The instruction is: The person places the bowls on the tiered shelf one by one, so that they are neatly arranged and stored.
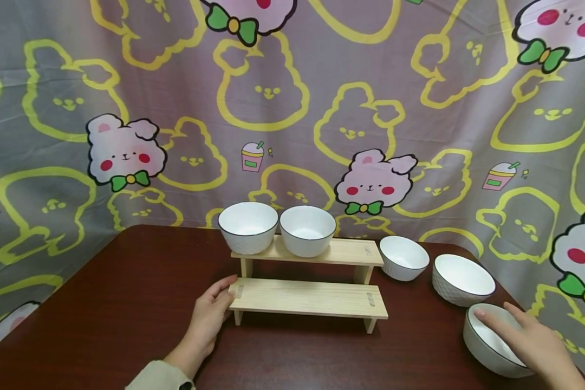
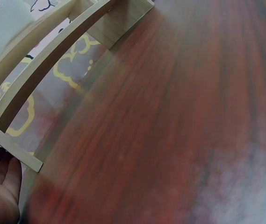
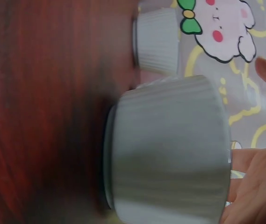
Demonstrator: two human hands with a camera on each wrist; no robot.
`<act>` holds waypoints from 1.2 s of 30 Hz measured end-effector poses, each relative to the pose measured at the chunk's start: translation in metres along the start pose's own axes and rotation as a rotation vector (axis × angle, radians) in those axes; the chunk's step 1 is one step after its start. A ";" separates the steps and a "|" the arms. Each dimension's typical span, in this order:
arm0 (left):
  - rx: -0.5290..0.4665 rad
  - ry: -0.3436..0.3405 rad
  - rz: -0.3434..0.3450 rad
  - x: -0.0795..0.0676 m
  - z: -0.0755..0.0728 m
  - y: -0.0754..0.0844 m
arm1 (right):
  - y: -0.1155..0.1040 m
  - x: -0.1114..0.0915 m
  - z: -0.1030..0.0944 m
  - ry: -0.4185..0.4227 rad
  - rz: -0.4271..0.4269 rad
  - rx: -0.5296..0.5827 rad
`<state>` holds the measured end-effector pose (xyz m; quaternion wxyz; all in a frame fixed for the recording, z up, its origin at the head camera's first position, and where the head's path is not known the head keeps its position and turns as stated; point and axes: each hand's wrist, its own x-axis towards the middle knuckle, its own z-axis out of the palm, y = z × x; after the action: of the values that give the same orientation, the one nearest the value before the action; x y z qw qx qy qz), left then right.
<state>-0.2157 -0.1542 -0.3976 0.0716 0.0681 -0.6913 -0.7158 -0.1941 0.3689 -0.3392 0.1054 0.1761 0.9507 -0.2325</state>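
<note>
My left hand (image 1: 210,314) holds the left end of the lower step of a two-step wooden display rack (image 1: 307,297). In the left wrist view the fingers (image 2: 12,179) are beside the rack's end leg. Two white bowls (image 1: 248,225) with dark rims stand side by side on the upper step. Over the nearest white bowl (image 1: 487,341) at the right, my right hand (image 1: 536,338) is spread, thumb apart from the other fingers. The right wrist view has this ribbed bowl (image 3: 170,149) close up, with some fingers partly hidden behind its rim.
Two more white bowls, one ribbed (image 1: 403,265) and one with a patterned side (image 1: 460,287), stand right of the rack on the dark red-brown table (image 1: 127,303). A grey curtain (image 1: 292,108) with cartoon prints hangs behind the table.
</note>
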 end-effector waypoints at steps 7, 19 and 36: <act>-0.002 0.004 0.000 0.001 0.000 -0.001 | -0.006 0.005 0.014 0.107 -0.038 -0.168; -0.005 0.011 -0.001 0.001 0.000 -0.002 | -0.014 0.001 0.025 0.212 0.056 -0.107; -0.009 0.006 0.009 0.000 0.000 0.001 | -0.019 -0.004 0.021 0.271 0.110 -0.082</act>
<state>-0.2158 -0.1544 -0.3969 0.0772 0.0666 -0.6880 -0.7185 -0.1952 0.3422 -0.3483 -0.0042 0.2531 0.9539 -0.1615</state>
